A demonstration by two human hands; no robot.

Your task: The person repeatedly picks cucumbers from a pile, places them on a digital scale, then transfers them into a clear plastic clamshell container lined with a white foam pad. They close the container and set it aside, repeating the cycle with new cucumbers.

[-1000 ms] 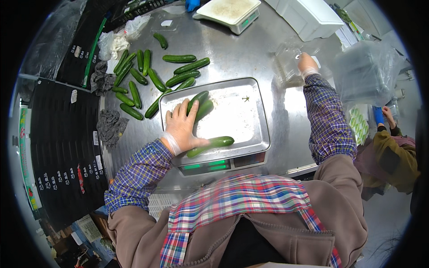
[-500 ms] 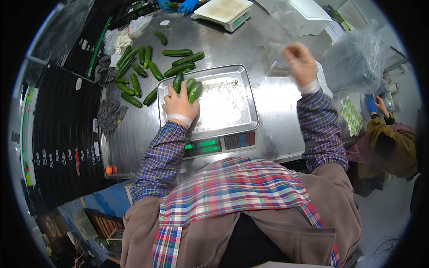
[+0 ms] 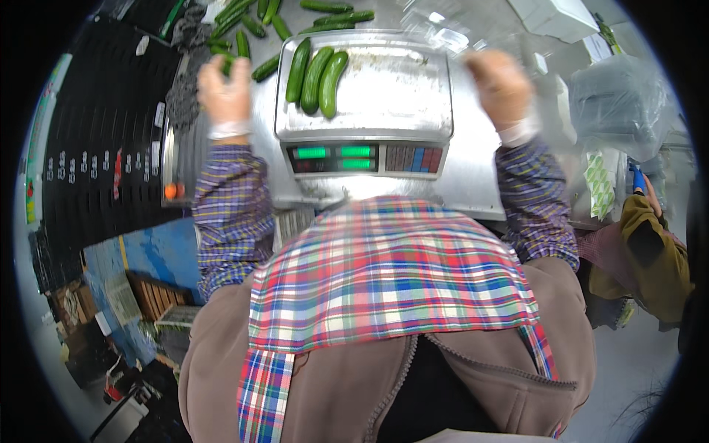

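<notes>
Three green cucumbers [image 3: 314, 78] lie side by side at the left of the metal scale pan [image 3: 391, 100]. Left of the pan, my left hand [image 3: 225, 96] reaches down over the table. Its thumb and fingers close round a cucumber [image 3: 227, 65] lying there, most of which they hide. Off the pan's right side, my right hand [image 3: 502, 88] hovers with curled fingers, smeared by motion. Whatever it may hold cannot be made out. Just beyond that hand is blurred clear plastic packaging [image 3: 443, 33].
More cucumbers [image 3: 251, 24] lie at the far left. The scale's lit display [image 3: 334, 158] faces me. Bagged clear containers [image 3: 617, 103] and a green-patterned sheet [image 3: 597, 184] are on the right. Black crates [image 3: 92, 148] stand left. A co-worker's blue-gloved hand [image 3: 637, 177] is at far right.
My left hand has left the cucumbers on the pan and moved left to the table. Three cucumbers now lie uncovered on the pan. The whole view has shifted nearer to me.
</notes>
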